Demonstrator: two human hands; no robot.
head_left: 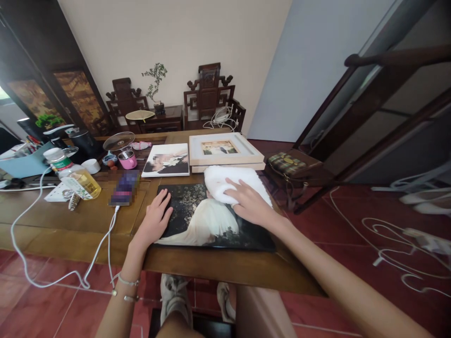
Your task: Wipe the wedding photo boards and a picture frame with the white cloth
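Note:
A large dark photo panel (211, 223) with a pale dress in it lies flat on the wooden table, near the front edge. My left hand (157, 218) rests on the panel's left edge, fingers stretched out and holding nothing. On the upper right part of the panel is a white cloth (220, 180), which hides that corner. My right hand (248, 199) presses on this cloth with its fingers bent into the fabric. Just behind the panel are a smaller photo panel (167, 162) and a white picture frame (243, 148), the latter stacked on another frame.
To the left lie a charging phone (124, 188), a bottle of yellow liquid (79, 176), a pink cup (127, 159) and a blue box (26, 159). A white cable (45, 284) hangs off the front edge. A plaid bag (287, 164) sits right of the table.

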